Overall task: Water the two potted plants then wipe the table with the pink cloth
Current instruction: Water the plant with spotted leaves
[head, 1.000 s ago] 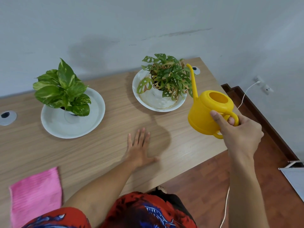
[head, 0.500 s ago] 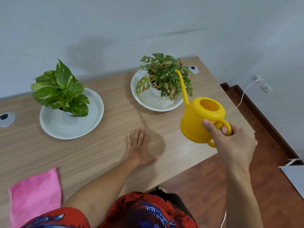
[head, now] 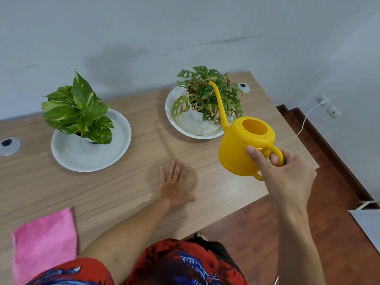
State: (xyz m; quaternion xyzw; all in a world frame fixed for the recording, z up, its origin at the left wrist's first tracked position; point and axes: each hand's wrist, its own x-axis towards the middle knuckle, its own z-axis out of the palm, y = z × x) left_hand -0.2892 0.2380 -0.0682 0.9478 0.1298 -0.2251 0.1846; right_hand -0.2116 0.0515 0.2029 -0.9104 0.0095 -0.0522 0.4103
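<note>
My right hand (head: 285, 173) grips the handle of a yellow watering can (head: 242, 147), held in the air over the table's right part. Its long spout points up and back, its tip in front of the holey-leaved right plant (head: 207, 95), which stands in a white dish (head: 197, 126). The broad-leaved left plant (head: 78, 112) stands in its own white dish (head: 90, 155). My left hand (head: 174, 184) lies flat on the wooden table (head: 133, 190), fingers spread. A pink cloth (head: 45, 241) rests at the near left edge.
Two round grey cable grommets sit in the table, one at far left (head: 8, 146) and one behind the right plant (head: 243, 87). Right of the table, a white cable (head: 306, 118) runs to a wall socket above the brown floor. A white object (head: 368, 225) lies at the right edge.
My right hand has carried the watering can left and toward the right plant, so the spout tip now overlaps its leaves. My left hand and the cloth have stayed put.
</note>
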